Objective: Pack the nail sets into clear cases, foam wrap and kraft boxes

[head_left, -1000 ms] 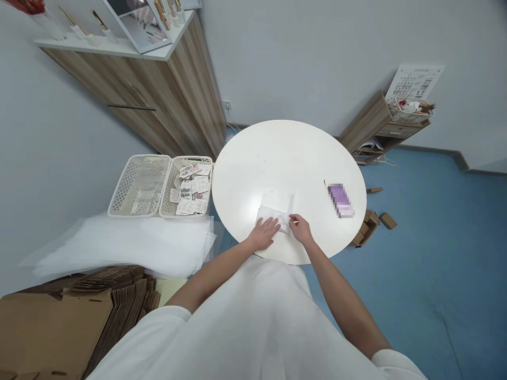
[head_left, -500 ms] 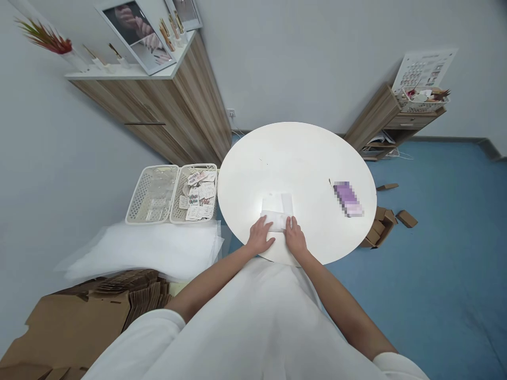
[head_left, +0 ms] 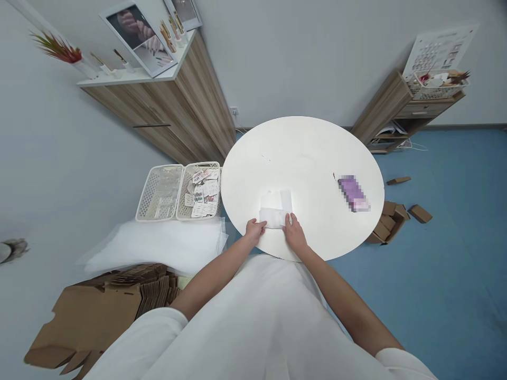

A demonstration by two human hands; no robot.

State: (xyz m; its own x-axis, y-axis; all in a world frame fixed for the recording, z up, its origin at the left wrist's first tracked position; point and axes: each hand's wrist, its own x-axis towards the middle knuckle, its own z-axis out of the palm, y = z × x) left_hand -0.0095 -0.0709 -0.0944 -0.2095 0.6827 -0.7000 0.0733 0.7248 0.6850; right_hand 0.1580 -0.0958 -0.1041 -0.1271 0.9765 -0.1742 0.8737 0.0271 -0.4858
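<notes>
On the white oval table in front of me lies a folded white wrapping sheet (head_left: pixel 273 216), its front part turned up as a flap over the rest. My left hand (head_left: pixel 255 230) is closed at the flap's lower left corner, thumb pointing inward along the lower edge. At the right end of the flap, my right hand (head_left: pixel 293 233) grips the edge, fingers close together. Whether anything lies inside the folds cannot be seen.
A pixelated purple object (head_left: pixel 353 193) lies on the table (head_left: pixel 317 153) at right. Left are a basket of printed cards (head_left: pixel 204 192), a basket of clear plastic pieces (head_left: pixel 160 192), stacked white sheets (head_left: pixel 158 244) and flattened cardboard (head_left: pixel 95 311). A carton of small boxes (head_left: pixel 388 224) stands right.
My left hand has drawn in from lying spread on the flap to closing at its lower left corner. The right hand stays at the right edge. The view has shifted slightly.
</notes>
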